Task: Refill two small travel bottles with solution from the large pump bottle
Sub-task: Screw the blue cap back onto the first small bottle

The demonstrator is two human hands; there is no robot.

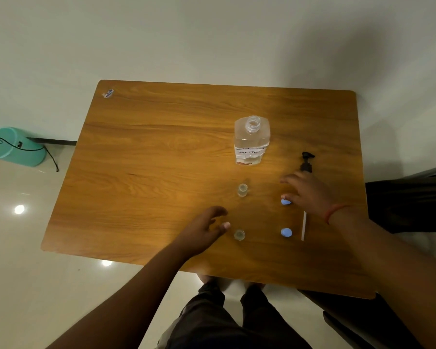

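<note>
Left hand (207,229), fingers spread, reaches toward the near travel bottle (239,234) at three o'clock, probably to steady it; right hand (310,191) touches a blue cap (286,202), fingers relaxed.

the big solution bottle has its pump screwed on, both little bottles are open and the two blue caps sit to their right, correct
Not quite. In the head view the large bottle stands with a bare open neck; its black pump lies on the table to its right, partly under the right hand. The rest holds: both small bottles are uncapped, with the blue caps to their right.
</note>
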